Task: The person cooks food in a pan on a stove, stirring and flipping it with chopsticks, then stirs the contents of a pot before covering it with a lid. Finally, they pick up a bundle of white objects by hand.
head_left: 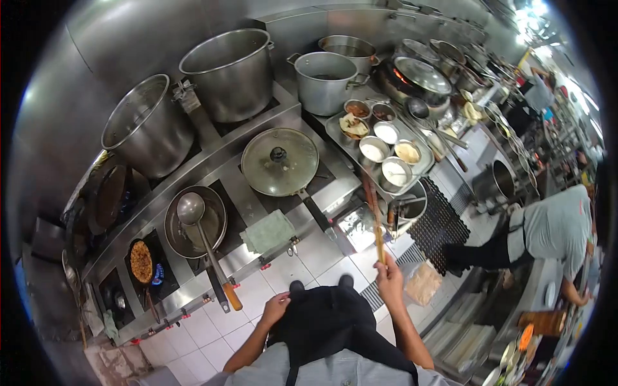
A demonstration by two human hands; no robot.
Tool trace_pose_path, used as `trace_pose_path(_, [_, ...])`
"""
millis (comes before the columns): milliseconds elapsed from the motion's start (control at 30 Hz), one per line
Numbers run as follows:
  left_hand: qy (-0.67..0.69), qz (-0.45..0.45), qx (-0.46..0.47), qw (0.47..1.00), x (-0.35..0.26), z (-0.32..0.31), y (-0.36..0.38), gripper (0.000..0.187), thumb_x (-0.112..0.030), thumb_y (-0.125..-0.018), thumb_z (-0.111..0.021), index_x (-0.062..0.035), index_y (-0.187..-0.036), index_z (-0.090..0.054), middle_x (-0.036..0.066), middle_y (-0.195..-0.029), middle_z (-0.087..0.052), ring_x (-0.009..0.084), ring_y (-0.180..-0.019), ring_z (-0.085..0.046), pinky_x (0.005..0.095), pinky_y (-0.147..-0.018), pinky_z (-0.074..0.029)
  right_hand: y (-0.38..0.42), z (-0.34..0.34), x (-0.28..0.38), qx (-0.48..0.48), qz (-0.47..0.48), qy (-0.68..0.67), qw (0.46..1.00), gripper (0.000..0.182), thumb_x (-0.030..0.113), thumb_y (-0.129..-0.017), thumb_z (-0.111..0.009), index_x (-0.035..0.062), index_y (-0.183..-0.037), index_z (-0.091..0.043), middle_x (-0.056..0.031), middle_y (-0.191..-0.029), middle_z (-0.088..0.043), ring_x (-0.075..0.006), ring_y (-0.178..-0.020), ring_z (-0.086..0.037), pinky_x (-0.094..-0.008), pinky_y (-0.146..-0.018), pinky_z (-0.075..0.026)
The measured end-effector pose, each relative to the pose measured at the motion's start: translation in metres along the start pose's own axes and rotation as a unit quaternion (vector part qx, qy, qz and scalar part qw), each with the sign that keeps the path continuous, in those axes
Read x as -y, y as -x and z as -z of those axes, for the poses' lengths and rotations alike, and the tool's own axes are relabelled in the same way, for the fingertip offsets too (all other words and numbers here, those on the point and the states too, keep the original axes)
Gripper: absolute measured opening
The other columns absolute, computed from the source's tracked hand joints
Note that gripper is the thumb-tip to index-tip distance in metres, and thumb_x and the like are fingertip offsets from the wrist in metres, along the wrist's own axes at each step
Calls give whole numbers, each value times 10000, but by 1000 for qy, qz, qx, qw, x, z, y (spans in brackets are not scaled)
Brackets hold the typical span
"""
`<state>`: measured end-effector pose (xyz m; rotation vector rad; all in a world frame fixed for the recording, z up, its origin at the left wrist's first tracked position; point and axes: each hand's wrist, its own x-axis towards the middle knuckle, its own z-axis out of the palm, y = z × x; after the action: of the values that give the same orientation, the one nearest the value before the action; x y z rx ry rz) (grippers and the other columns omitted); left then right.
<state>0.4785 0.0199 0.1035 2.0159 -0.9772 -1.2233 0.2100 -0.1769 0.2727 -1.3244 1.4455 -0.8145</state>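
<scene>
My right hand [389,278] grips the lower end of a long, thin wooden utensil [378,238]. Its darker upper part points at the tray of bowls, and I cannot make out the kind of its tip. Beside my apron hangs my left hand [277,309], holding nothing, its fingers loosely bent and apart. On the stove nearest that hand sits a frying pan [215,235] with a wooden-handled ladle [191,209] resting across it. A glass-lidded pan [280,170] stands farther back, next to a folded green cloth [268,231].
A small pan of browned food [141,260] sits by a blue flame. Large pots [228,77] line the back. A metal tray [421,167] carries several bowls. Right of me are a black floor mat [441,225], a plastic bag [423,283] and a co-worker [553,222] bending at a counter.
</scene>
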Motion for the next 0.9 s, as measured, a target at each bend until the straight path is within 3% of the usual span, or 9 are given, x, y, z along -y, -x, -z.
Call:
trace_pose_path(200, [418,-66,27,906,-215,-12,-16,461,-267,-928,-445,-81,-1334,-332,132,-1171,-527,238,-998,-561,341,-843,-461,-42,-61,61,321,261,59,908,322,39,-806,-513,-4,-1125,-505,-207,-934,-569,-379,-852,-561,-407,-716,-466])
trace_pose_path(267, [606,-98,-40,788,-253,-22,-31,390,-271,-938,-411,-55,-1260,-367,147,-1163,-524,286,-1009,-550,387,-850,-464,-45,-83,51,377,299,96,871,329,94,-806,-506,26,-1128,-503,-197,-953,-559,-392,-861,-553,-443,-732,-460])
trace_pose_path(433, [596,-63,-336,726,-259,-28,-20,238,-258,-935,-411,-70,-1081,-411,183,-1111,-532,325,-946,-559,459,-813,-473,-101,-106,83,574,338,169,727,188,102,-783,-516,28,-936,-596,-180,-815,-598,-364,-796,-577,-430,-700,-473])
trace_pose_path(533, [526,16,-479,703,-239,-35,9,268,-289,-921,-439,-77,-1078,-392,123,-886,-560,232,-628,-571,385,-586,-508,-176,-171,106,362,473,123,794,220,96,-767,-536,21,-968,-581,-186,-883,-602,-357,-866,-556,-434,-786,-438])
trace_pose_path(567, [503,30,-492,710,-225,-40,20,255,-282,-921,-440,-73,-1062,-402,102,-816,-544,196,-547,-526,350,-521,-479,-207,-181,123,205,675,216,676,286,110,-765,-541,21,-1037,-554,-184,-977,-590,-370,-981,-502,-442,-857,-390])
trace_pose_path(633, [476,60,-532,697,-202,-62,45,221,-267,-923,-441,-62,-1006,-433,55,-658,-505,113,-428,-423,260,-404,-385,-277,-260,97,239,554,241,760,359,147,-727,-573,102,-1083,-564,-127,-1133,-544,-328,-1003,-492,-474,-883,-356])
trace_pose_path(667, [462,82,-542,697,-201,-68,59,192,-253,-921,-459,-64,-954,-459,38,-615,-506,94,-417,-420,229,-388,-377,-303,-269,106,265,662,420,561,386,155,-704,-588,145,-1090,-570,-113,-1103,-563,-313,-995,-500,-472,-881,-363])
trace_pose_path(733, [459,124,-560,678,-195,-87,78,197,-258,-909,-490,-63,-927,-469,12,-593,-485,70,-418,-402,206,-364,-331,-306,-283,129,301,534,426,666,380,234,-757,-602,164,-1126,-542,-118,-1029,-570,-308,-964,-516,-419,-797,-440])
trace_pose_path(900, [438,177,-670,572,-166,-132,95,170,-221,-903,-490,-80,-816,-453,-34,-541,-409,36,-389,-329,195,-338,-260,-327,-312,114,302,457,463,697,388,158,-749,-604,108,-1126,-526,-223,-992,-525,-355,-967,-529,-415,-817,-465])
